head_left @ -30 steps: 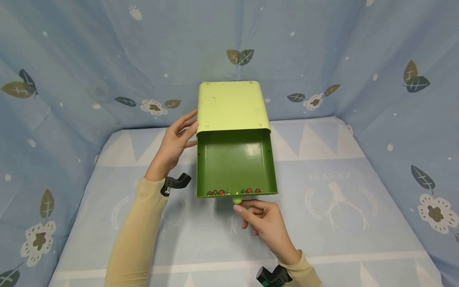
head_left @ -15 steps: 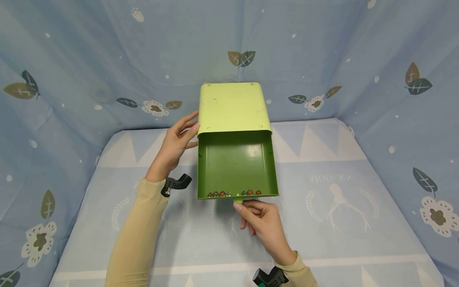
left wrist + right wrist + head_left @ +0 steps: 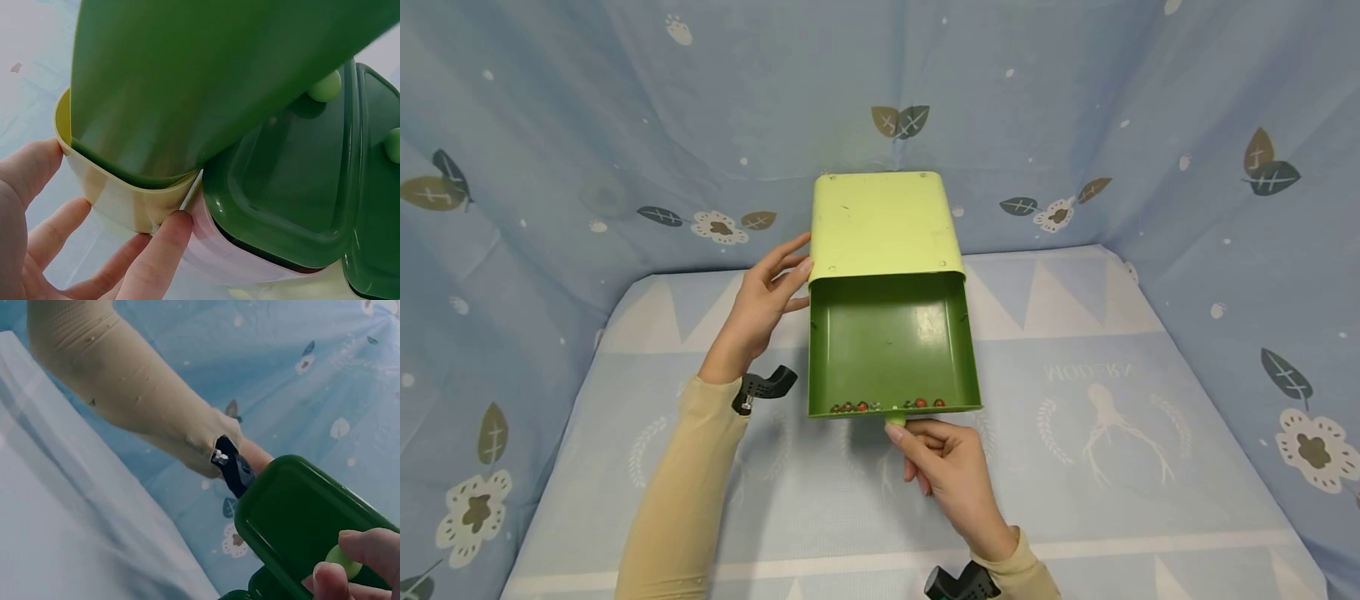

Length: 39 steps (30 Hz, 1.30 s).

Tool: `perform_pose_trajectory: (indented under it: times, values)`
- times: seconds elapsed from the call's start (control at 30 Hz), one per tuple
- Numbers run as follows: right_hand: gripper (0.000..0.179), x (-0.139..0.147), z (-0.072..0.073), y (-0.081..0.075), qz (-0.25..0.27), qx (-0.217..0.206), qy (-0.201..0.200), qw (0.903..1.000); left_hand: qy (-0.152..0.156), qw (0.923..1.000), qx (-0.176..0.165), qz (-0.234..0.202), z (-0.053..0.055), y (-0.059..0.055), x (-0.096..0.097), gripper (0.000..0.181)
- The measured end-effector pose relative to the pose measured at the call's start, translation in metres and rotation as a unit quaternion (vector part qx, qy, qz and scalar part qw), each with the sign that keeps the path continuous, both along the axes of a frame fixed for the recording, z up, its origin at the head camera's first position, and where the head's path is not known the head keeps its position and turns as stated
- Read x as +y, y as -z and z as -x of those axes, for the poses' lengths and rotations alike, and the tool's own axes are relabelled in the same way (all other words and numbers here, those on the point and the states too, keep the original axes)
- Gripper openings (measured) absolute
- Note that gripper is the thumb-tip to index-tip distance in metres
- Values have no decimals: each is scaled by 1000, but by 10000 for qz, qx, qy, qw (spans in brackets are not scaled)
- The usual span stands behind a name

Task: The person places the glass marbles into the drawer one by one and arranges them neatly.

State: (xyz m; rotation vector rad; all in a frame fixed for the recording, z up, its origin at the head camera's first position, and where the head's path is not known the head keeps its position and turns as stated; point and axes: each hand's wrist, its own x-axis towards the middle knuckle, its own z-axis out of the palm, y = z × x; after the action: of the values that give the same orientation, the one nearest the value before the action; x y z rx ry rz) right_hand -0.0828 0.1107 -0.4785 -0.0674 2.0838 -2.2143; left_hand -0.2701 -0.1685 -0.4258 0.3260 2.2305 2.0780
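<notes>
A small plastic drawer cabinet with a yellow-green top casing (image 3: 883, 223) stands at the back of the table. Its dark green drawer (image 3: 891, 346) is pulled far out towards me. Several small red and greenish beads (image 3: 921, 403) lie along the inside of the drawer's front wall. My left hand (image 3: 751, 308) steadies the casing's left side, its fingertips (image 3: 170, 234) spread and touching the wall. At the drawer front, my right hand (image 3: 953, 468) pinches the round light green knob (image 3: 342, 561) between thumb and fingers.
Below the top unit, the left wrist view shows a pink casing (image 3: 228, 257) with a closed green drawer (image 3: 287, 187), and another closed green drawer (image 3: 381, 219) beneath. A patterned blue curtain (image 3: 737, 100) hangs close behind. A printed cloth covers the table (image 3: 1112, 517).
My right thumb and fingers have come in closer around the knob, covering more of it. The drawer and left hand look much the same.
</notes>
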Motion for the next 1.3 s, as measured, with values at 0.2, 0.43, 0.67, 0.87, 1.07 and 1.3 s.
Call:
perform_pose_trajectory:
  times: [0.2,0.43,0.67,0.87,1.07,1.3]
  values:
    - [22,-2,-2,-8,-125,235,76,9996,-6,10000,23,-1,0,0,1,57]
    - [23,-3,-1,-15,-148,431,110,9989,-2,10000,31,-1,0,1,0,57]
    - [25,-5,4,-20,-195,547,83,9983,-8,10000,20,-6,0,0,0,57]
    - [25,-5,11,-25,-220,700,216,9971,-17,10000,-8,18,0,0,0,58]
    - [27,-6,20,-26,-202,714,224,9970,-21,10000,1,31,0,0,0,58]
    - [27,-8,33,-27,-136,821,263,9962,-45,10000,5,79,0,1,0,57]
